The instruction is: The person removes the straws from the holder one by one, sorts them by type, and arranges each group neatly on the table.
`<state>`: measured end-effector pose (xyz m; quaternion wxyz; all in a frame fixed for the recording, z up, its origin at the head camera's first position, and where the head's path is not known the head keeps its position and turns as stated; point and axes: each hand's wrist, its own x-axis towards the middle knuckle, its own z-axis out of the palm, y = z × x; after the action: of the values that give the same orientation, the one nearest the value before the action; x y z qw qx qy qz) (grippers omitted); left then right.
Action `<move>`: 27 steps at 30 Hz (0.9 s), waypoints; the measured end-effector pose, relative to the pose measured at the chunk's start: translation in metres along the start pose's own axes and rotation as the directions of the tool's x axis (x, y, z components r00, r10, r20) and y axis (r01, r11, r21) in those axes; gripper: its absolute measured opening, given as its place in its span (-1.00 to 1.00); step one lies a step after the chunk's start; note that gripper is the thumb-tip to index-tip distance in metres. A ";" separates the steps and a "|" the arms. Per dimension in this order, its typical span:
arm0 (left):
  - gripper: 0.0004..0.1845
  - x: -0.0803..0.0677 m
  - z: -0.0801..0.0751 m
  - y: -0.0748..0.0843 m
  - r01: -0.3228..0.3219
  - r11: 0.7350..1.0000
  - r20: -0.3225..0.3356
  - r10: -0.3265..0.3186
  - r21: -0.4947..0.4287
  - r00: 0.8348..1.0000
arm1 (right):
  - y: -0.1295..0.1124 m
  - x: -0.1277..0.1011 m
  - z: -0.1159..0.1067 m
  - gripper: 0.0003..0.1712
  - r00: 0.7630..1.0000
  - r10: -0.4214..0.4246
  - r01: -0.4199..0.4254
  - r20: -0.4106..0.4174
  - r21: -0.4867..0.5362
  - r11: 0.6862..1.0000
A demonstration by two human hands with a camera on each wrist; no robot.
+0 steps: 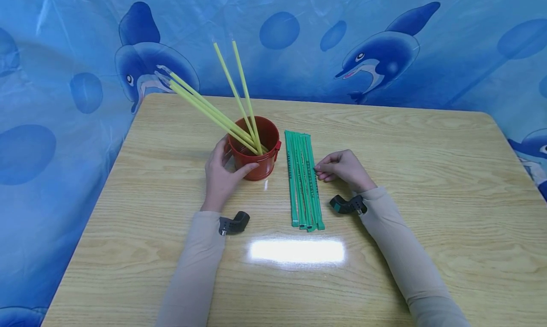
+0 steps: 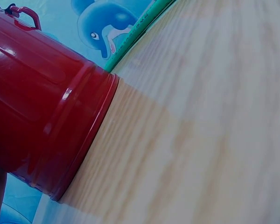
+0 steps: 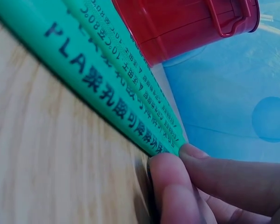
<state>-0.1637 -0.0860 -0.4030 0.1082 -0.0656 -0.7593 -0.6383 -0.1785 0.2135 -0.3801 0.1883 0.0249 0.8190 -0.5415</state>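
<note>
A red metal bucket [image 1: 256, 171] stands upright on the table, and my left hand [image 1: 220, 180] holds its near left side, thumb across the front and fingers round the back. Several yellow straws [image 1: 205, 106] in clear wrappers lean out of it. To its right, several green wrapped straws [image 1: 301, 180] lie side by side in a row. At the row's right edge my right hand [image 1: 342, 168] pinches the outermost green straw [image 3: 88, 79], thumb and forefinger on its edge in the right wrist view. The left wrist view shows the bucket's base [image 2: 86, 135] on the wood.
The wooden table [image 1: 427, 175] has its far edge against a blue dolphin-print curtain [image 1: 239, 14]. Black wrist cameras sit on both forearms, the left one [image 1: 235, 222] near the bucket and the right one [image 1: 346, 205] beside the straws. A bright light reflection [image 1: 297, 251] shows on the tabletop.
</note>
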 end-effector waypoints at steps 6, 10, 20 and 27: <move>-0.10 0.002 -0.004 0.001 -0.013 1.000 -0.010 0.013 -0.015 1.000 | -0.005 0.002 -0.001 -0.73 1.000 -0.011 0.010 0.020 0.048 0.999; -0.11 0.002 -0.001 -0.001 0.013 0.999 -0.008 -0.014 -0.043 1.000 | -0.008 0.002 -0.005 -0.67 0.999 -0.043 0.041 0.023 0.070 0.997; -0.08 -0.001 0.006 0.001 0.040 0.997 0.003 -0.040 -0.064 0.999 | -0.036 0.004 0.000 -0.56 0.990 -0.116 0.117 -0.080 0.000 0.993; -0.09 -0.002 0.000 0.003 0.037 0.999 0.017 -0.036 -0.014 0.999 | -0.075 0.014 0.021 -0.65 0.970 -0.226 0.234 -0.094 0.090 0.968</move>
<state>-0.1611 -0.0852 -0.4007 0.0896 -0.0578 -0.7568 -0.6449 -0.2038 0.1615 -0.3261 0.0883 -0.0382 0.7954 -0.5984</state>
